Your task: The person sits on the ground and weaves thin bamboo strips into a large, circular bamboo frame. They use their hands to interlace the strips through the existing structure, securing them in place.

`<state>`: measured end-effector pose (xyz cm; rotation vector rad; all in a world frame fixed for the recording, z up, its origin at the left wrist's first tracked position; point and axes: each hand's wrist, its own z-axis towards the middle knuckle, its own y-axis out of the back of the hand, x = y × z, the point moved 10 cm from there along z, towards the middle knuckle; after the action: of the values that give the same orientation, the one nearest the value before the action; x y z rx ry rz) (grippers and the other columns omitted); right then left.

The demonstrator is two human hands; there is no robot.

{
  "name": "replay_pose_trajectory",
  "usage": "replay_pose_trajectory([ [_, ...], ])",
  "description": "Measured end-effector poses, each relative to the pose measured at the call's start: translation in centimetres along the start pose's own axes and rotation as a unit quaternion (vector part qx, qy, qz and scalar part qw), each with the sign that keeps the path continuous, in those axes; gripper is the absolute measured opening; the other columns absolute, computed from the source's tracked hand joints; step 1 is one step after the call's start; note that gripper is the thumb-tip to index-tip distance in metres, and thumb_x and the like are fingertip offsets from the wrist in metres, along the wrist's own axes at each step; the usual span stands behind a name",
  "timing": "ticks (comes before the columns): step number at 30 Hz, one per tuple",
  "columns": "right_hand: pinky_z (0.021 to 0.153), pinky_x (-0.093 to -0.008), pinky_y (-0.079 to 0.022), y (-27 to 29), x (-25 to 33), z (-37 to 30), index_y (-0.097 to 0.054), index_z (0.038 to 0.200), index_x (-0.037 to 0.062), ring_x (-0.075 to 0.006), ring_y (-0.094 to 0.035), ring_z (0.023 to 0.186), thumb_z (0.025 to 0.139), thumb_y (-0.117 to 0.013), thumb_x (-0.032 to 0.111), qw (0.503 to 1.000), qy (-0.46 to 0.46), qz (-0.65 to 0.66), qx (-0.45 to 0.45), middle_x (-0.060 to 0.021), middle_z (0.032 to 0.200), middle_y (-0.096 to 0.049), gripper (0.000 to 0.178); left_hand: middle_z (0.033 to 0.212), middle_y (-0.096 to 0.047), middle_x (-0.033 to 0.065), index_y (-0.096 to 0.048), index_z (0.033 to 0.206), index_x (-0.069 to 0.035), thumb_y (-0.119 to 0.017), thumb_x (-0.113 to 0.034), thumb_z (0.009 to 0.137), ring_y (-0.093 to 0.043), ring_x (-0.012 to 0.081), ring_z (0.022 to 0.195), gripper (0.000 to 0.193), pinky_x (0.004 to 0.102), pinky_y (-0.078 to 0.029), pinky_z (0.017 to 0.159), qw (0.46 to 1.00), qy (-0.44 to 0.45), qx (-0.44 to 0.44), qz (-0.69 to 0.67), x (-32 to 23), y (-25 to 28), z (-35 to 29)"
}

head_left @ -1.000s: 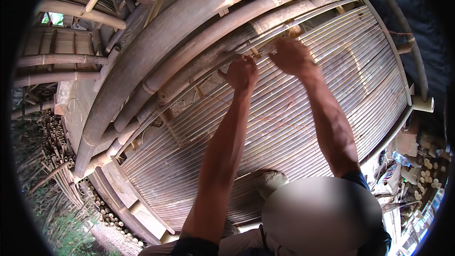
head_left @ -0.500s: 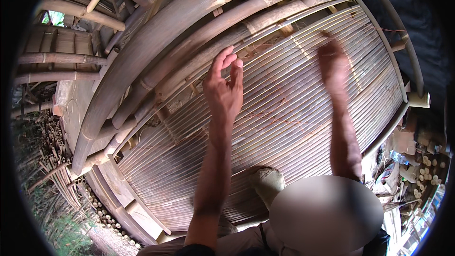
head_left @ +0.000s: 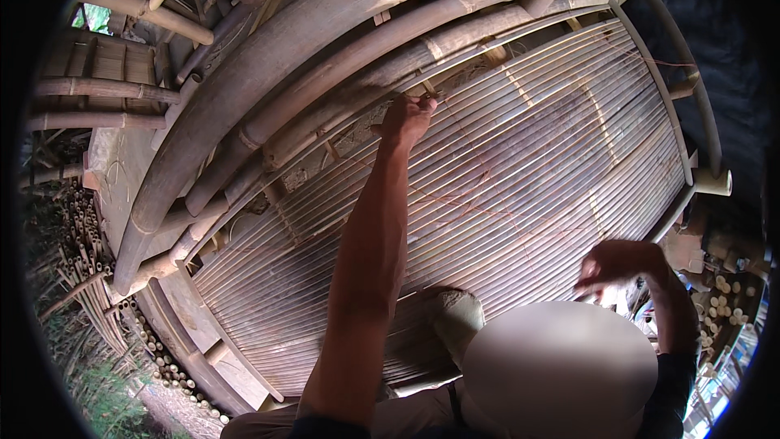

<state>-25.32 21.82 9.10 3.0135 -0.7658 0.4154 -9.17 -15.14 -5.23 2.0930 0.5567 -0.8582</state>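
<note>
A bench-like panel of thin bamboo slats (head_left: 520,195) lies slantwise in front of me, with fine reddish strands (head_left: 463,195) loose across it. My left hand (head_left: 406,120) reaches to the panel's far edge, beside a thin rail under the thick bamboo poles. Its fingers are closed together, and whatever they pinch is hidden. My right hand (head_left: 621,267) is near my body at the panel's right near side, bent at the wrist and blurred. Its fingers point left and down; I cannot make out anything in them.
Thick curved bamboo poles (head_left: 301,57) run along the far side. A light-coloured shoe or foot (head_left: 459,317) rests on the slats near me. Cut bamboo pieces (head_left: 723,301) are piled at right, and thin bamboo sticks (head_left: 89,276) at left. Dark cloth (head_left: 691,32) hangs at far right.
My left hand has moved forward to the far edge and its fingers have closed. My right hand has come back from the far right slats toward my body.
</note>
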Motion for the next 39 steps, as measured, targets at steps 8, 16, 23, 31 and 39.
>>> replay_pose_trajectory([
  [8,0.096,-0.039,-0.046,18.4,13.6,-17.5,-0.049,0.127,-0.0062,-0.0285,-0.059,0.11,0.106,-0.03,0.031,0.481,0.728,0.424,-0.244,-0.0201,0.114,-0.062,0.047,0.13,-0.059,0.0181,-0.058,0.126,-0.006,-0.052,-0.056,0.092,-0.055,0.0383,0.123,0.06,0.0755,-0.013,0.106,0.996,0.038,-0.039,0.077,3.0,2.0,-1.1],
  [16,0.08,-0.0401,-0.053,21.0,3.5,-6.3,-0.069,0.096,0.0041,-0.0311,-0.069,0.088,0.093,-0.059,0.021,0.818,-0.089,-0.275,-0.497,-0.0165,0.093,-0.071,0.02,0.14,-0.051,0.017,-0.049,0.136,-0.005,-0.051,-0.056,0.091,-0.052,0.034,0.127,0.068,0.07,-0.018,0.108,0.992,0.039,-0.042,0.109,0.7,1.6,-1.6],
  [23,0.092,-0.0404,-0.048,15.8,4.0,-3.3,-0.067,0.111,0.0059,-0.0305,-0.063,0.099,0.097,-0.049,0.049,0.89,0.026,-0.192,-0.412,-0.014,0.111,-0.068,0.049,0.127,-0.06,0.0183,-0.052,0.13,-0.005,-0.051,-0.057,0.09,-0.057,0.0326,0.121,0.066,0.0667,-0.021,0.107,0.991,0.018,-0.079,0.102,1.1,2.1,-1.9],
  [31,0.1,-0.0378,-0.044,11.8,-11.2,-3.7,-0.06,0.119,-0.0007,-0.0226,-0.06,0.108,0.098,-0.054,0.04,0.654,0.351,0.535,-0.402,-0.0113,0.118,-0.063,0.046,0.15,-0.037,0.0187,-0.028,0.152,-0.015,-0.03,-0.056,0.1,-0.033,0.0375,0.14,0.067,0.0633,-0.016,0.113,0.897,-0.184,-0.283,0.286,-0.4,2.6,-9.9],
  [39,0.05,-0.0318,-0.041,3.7,-43.4,-1.5,-0.059,0.111,0.0096,-0.0207,-0.057,0.072,0.094,-0.058,0.045,0.559,-0.178,0.279,-0.76,-0.0056,0.09,-0.062,0.04,0.161,-0.013,0.0137,-0.025,0.153,-0.015,-0.049,-0.046,0.095,-0.01,0.0376,0.148,0.07,0.0663,-0.014,0.113,0.923,-0.182,-0.172,0.291,1.2,-1.7,-20.6],
])
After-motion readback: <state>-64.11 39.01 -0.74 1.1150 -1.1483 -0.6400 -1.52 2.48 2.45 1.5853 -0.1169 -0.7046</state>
